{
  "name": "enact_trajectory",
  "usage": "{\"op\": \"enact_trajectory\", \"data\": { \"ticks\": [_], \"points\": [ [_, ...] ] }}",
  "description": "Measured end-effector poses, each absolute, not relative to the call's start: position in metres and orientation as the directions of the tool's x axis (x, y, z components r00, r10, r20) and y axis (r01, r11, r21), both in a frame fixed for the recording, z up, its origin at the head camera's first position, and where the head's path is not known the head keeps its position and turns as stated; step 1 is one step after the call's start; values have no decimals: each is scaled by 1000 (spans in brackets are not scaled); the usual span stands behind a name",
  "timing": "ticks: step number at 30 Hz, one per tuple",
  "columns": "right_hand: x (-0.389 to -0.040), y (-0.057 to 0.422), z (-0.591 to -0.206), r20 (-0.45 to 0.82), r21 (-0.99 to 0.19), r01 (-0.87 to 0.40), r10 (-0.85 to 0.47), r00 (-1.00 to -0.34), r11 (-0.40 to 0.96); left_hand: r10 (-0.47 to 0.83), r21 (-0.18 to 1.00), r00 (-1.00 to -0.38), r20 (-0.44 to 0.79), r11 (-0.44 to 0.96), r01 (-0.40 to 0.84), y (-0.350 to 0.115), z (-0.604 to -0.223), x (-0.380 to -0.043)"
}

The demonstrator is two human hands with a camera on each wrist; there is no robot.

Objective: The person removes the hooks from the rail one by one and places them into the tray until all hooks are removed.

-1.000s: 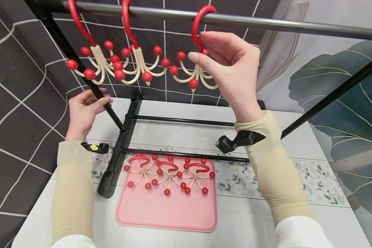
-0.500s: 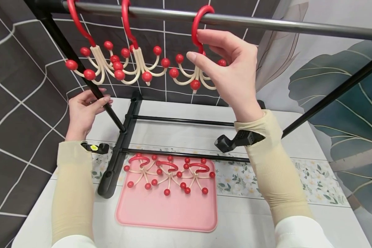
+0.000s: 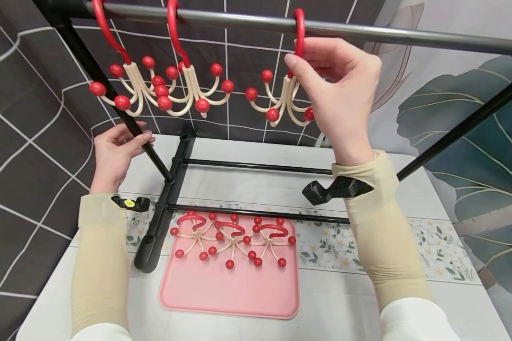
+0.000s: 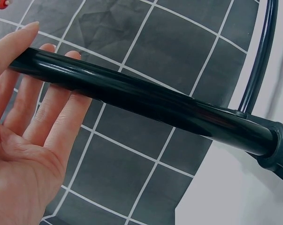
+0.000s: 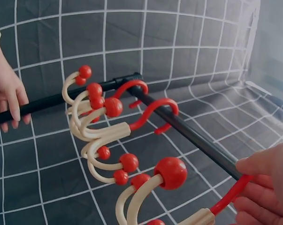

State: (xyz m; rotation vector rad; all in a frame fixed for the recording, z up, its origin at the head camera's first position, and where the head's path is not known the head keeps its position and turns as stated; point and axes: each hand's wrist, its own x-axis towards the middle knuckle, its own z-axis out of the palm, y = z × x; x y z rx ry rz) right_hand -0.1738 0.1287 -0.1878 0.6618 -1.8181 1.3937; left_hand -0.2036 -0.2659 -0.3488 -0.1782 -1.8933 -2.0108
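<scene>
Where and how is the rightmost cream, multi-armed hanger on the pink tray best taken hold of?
Probably by its curved red hook, from above and the right: the hook sits above splayed cream arms, while another hanger crowds its left.

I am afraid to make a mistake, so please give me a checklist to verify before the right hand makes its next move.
1. Leftmost hanger and middle hanger hooked over the rail: ok.
2. Third hanger has its red hook over the rail: ok.
3. Rail alone bearing that hanger: cannot tell.
4. Right hand free of the hook: not ok, it holds it.
5. Left hand at the black post: ok.
6. Three more hangers lying on the pink tray: ok.
</scene>
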Motion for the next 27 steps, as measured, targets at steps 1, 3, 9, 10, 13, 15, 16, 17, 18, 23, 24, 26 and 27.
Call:
{"op": "enact_trajectory", "data": {
  "ticks": [1,3,9,10,13,15,16,17,18,23,24,26,27],
  "points": [
    [-173,129,-187,791,-601,-754,57,-610,265,-181,937,-924,338,-28,348,-266,-349,-203],
    [-170,129,-185,769,-633,-734,88,-633,245,-182,939,-926,332,-32,343,-266,-348,-203],
    [-161,130,-179,700,-714,-672,174,-692,198,-181,940,-929,322,-56,337,-266,-347,-203],
    [-161,130,-178,698,-716,-670,179,-693,195,-181,940,-929,322,-56,337,-266,-347,-203],
    [-161,133,-178,692,-722,-666,192,-696,189,-180,939,-929,324,-56,338,-266,-348,-203],
    [-162,136,-179,707,-707,-676,185,-683,208,-181,939,-929,324,-57,339,-266,-348,-204],
    [-163,137,-180,723,-690,-688,171,-669,224,-181,939,-928,325,-57,339,-266,-348,-204],
    [-164,139,-181,736,-675,-698,160,-658,239,-182,939,-928,324,-58,339,-266,-348,-204],
    [-165,140,-181,738,-674,-698,162,-655,244,-183,939,-928,323,-59,339,-266,-348,-204],
    [-167,147,-182,782,-616,-728,119,-612,301,-185,941,-929,319,-57,334,-266,-348,-204],
    [-167,148,-182,783,-613,-725,117,-611,313,-185,941,-930,319,-55,334,-266,-348,-204],
    [-166,149,-181,770,-628,-708,124,-626,324,-185,941,-929,320,-54,334,-266,-348,-204],
    [-165,150,-180,752,-650,-687,140,-644,325,-184,941,-929,319,-55,334,-266,-347,-204]
  ]
}}
